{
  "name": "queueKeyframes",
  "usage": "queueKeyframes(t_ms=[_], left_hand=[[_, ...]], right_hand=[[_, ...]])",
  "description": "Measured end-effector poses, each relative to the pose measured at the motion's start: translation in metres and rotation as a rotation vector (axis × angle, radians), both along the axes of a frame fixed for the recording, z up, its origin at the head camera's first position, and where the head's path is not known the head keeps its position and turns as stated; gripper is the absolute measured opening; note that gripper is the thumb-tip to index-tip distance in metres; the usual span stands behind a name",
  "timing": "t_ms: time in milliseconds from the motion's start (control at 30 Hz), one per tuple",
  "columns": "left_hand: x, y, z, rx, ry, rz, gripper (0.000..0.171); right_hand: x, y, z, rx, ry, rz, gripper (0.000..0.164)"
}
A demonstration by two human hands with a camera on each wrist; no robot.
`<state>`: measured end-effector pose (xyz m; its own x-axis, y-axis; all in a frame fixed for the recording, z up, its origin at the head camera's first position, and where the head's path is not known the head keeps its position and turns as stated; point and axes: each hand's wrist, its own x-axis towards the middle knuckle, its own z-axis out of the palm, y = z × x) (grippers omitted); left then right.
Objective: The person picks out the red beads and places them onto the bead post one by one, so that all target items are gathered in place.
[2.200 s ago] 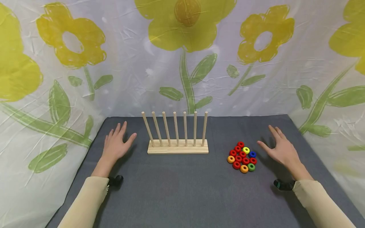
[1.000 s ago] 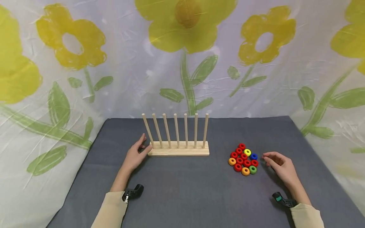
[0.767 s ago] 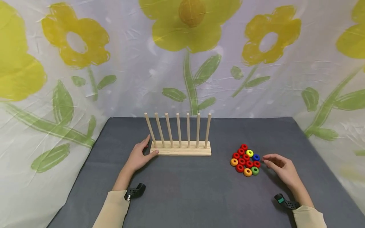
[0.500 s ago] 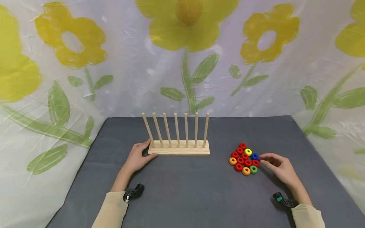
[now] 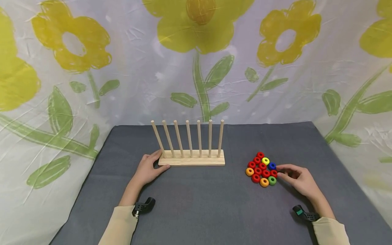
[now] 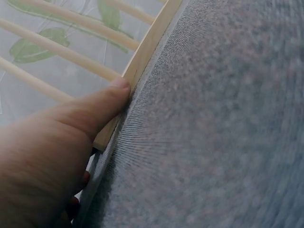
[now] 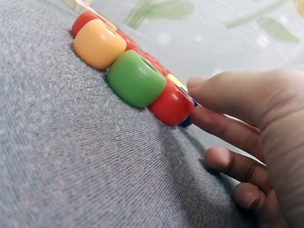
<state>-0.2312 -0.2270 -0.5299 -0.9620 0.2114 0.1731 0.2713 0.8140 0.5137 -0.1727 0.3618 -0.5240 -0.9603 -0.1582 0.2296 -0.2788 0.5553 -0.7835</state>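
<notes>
A pale wooden stand (image 5: 191, 162) with a row of several upright pegs sits on the table, no beads on it. My left hand (image 5: 147, 172) grips its left end; in the left wrist view the thumb lies along the base's edge (image 6: 145, 52), other fingers mostly hidden. To the right lies a cluster of round beads with holes, mostly red, plus yellow (image 5: 265, 161), blue (image 5: 272, 166), green (image 5: 272, 180) and orange (image 5: 264, 182). At its right edge, my right hand (image 5: 301, 182) has thumb and forefinger close to a red bead (image 7: 171, 105), holding nothing.
Dark grey cloth (image 5: 196, 207) covers the table. Behind it hangs a white curtain (image 5: 134, 78) printed with yellow flowers. A black wrist device (image 5: 144, 206) is worn on the left wrist, another (image 5: 305, 214) on the right.
My left hand has moved right from beside the stand and taken hold of its left end. My right hand has come down and left to the beads, its fingers drawing together.
</notes>
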Motion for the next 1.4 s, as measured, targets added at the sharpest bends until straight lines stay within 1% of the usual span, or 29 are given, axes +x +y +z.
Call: queueKeyframes(t_ms=[133,333,667,900,1100,1267,1400], left_hand=[[0.0,0.001,0.0,-0.021,-0.005,0.005,0.085],[0.0,0.003,-0.002,-0.022,-0.039,0.015,0.085],[0.002,0.005,-0.002,-0.031,-0.026,0.012,0.085],[0.002,0.005,-0.002,-0.026,-0.032,0.015,0.087],[0.001,0.004,-0.001,-0.03,-0.023,0.015,0.087],[0.001,0.004,0.002,-0.035,-0.024,0.017,0.086],[0.001,0.004,0.002,-0.041,-0.022,0.014,0.086]], right_hand=[[0.0,-0.002,0.002,-0.01,0.021,0.033,0.026],[0.001,-0.004,0.001,0.026,0.05,0.053,0.028],[0.003,-0.007,0.0,0.097,0.059,0.025,0.032],[0.004,-0.009,0.0,0.126,0.071,0.011,0.03],[0.003,-0.011,0.003,0.141,0.034,-0.001,0.03],[0.002,-0.012,0.006,0.127,0.016,0.003,0.028],[0.002,-0.011,0.007,0.118,-0.007,-0.016,0.027]])
